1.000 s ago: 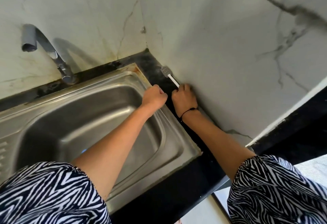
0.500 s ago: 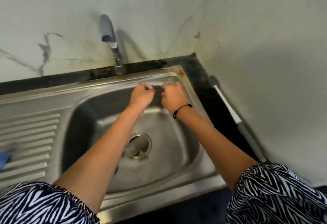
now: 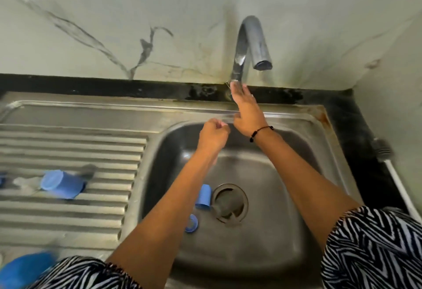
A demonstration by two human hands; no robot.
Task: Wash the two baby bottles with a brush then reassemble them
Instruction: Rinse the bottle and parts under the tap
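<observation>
I am reaching my right hand, fingers straight, to the tap base; my left hand is hanging clenched, empty, below it. Bottle parts are lying in the sink under the tap; I should open it gently.

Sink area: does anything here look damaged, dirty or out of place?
The sink rim's back right corner shows rust-coloured staining. Dark grime marks the wall base near the faucet. A blue cap lies on its side beside the drain.
</observation>
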